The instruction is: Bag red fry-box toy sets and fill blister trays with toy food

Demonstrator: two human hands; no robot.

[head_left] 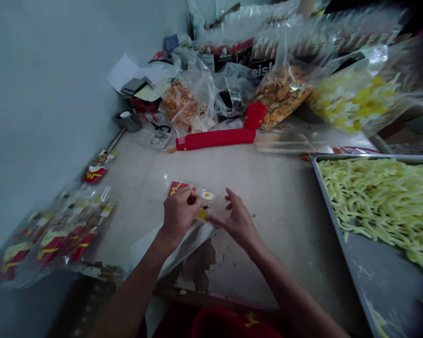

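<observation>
Because the small pieces sit close together near the middle of the bench's near edge, handling them well seems to call for light fingertips and little sideways drag. The left hand is curled narrow, fingers drawn in beside a red packet piece with a yellow zigzag; whether it pinches anything, I cannot tell. The right hand is spread wide, its lowest digit at or just beside a yellow piece, contact being too blurred to judge. Just beyond that lies a fried-egg piece, and clear film stretches from the hands toward the near edge; whether the pieces lie on it or inside it is unclear. One hand best holds the film flat while the other nudges single pieces, since slack plastic could crease or carry neighbours along. Wrists are better held clear of the egg piece, as a brush could shift it. Elbow room matters too: filled packets lie at the near left corner, and a metal tray of pale strips runs along the right edge.
</observation>
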